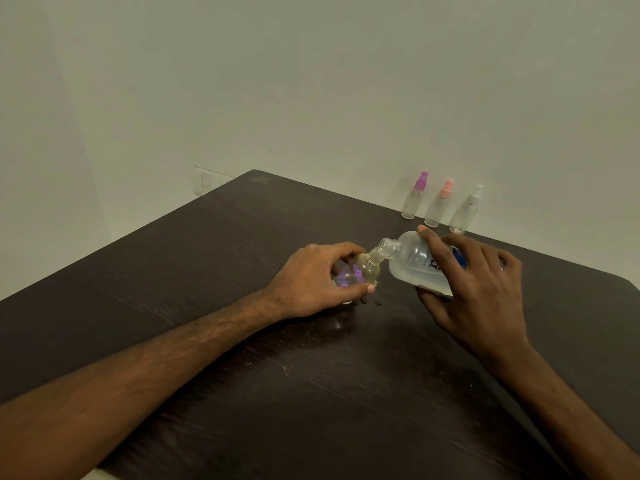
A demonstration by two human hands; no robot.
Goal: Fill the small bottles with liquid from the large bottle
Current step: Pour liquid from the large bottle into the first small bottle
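hands at mid-table, head view, the only one. pouring step in hand. left hand point(311, 275) curls thumb and fingers round small clear bottle with purple flower print point(360, 271), holding it tilted so its open neck leans up toward the right. right hand point(478, 282) wraps large translucent plastic bottle with blue label point(415, 265), tipped nearly on its side, open mouth at the small neck; touching or just above, cannot tell. both are likely tilted to bring two narrow mouths together and keep the flow slow. liquid lies low along the large bottle's under side; no stream seen. fill level in the small one not readable.

three more small bottles stand upright in a row at the far edge by the wall, well apart from the hands: purple-capped spray bottle point(414, 199), pink-capped spray bottle point(438, 206), white-capped spray bottle point(465, 213). caps on, probably parked out of the way; they look empty, not certain.

surface: dark brown wood-grain table point(277, 375), with pale wet marks point(337, 325) just beside the left hand, probably spill. room: plain pale wall point(311, 81), white wall socket point(206, 183) by the table's far left corner.
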